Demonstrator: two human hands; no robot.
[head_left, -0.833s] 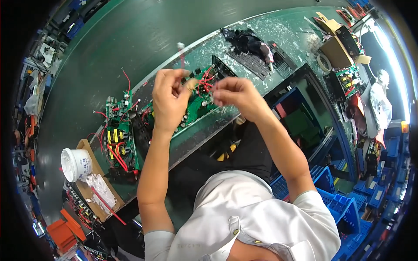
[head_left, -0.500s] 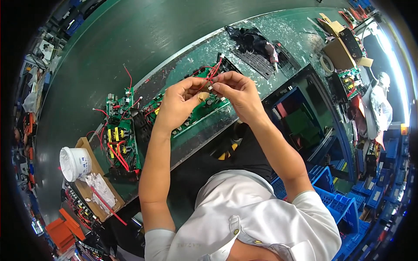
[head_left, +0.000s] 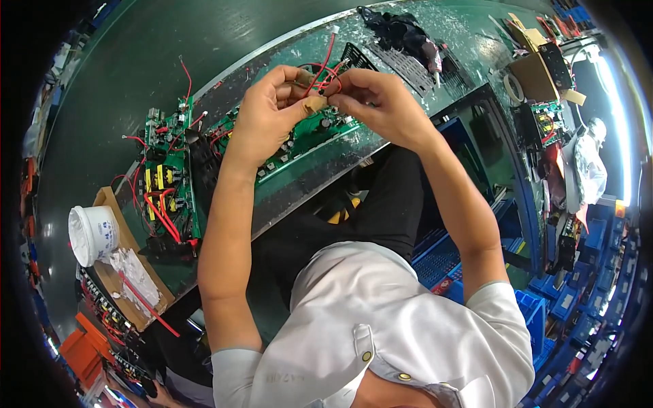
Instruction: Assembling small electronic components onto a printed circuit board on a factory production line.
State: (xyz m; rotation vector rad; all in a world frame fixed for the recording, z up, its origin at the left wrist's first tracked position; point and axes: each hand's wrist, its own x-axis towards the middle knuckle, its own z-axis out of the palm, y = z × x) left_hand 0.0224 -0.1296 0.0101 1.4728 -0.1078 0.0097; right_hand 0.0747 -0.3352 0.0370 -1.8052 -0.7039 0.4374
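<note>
Over a long green circuit board [head_left: 286, 155] on the bench, both hands meet with fingers pinched together. Thin red wires [head_left: 331, 54] with a small white connector rise from between them. My left hand [head_left: 269, 112] is closed on the wires, and a tan covering wraps one of its fingertips. Opposite it, my right hand [head_left: 388, 105] pinches the red wires between thumb and forefinger; the exact point of contact is partly hidden. Left of my left forearm lies a second circuit board [head_left: 163, 139] with yellow transformers and thick red leads.
A white bucket [head_left: 95, 238] stands beside a cardboard tray [head_left: 153, 309] at the left. Black plastic sheeting [head_left: 398, 32] and a slotted black panel [head_left: 405, 70] lie at the far side. A dark frame [head_left: 513, 143] is right of my arm, with blue crates [head_left: 530, 306] below.
Both hands appear higher in the picture, as do the boards and bench. The red wires now stand up more between my fingers, which remain pinched together.
</note>
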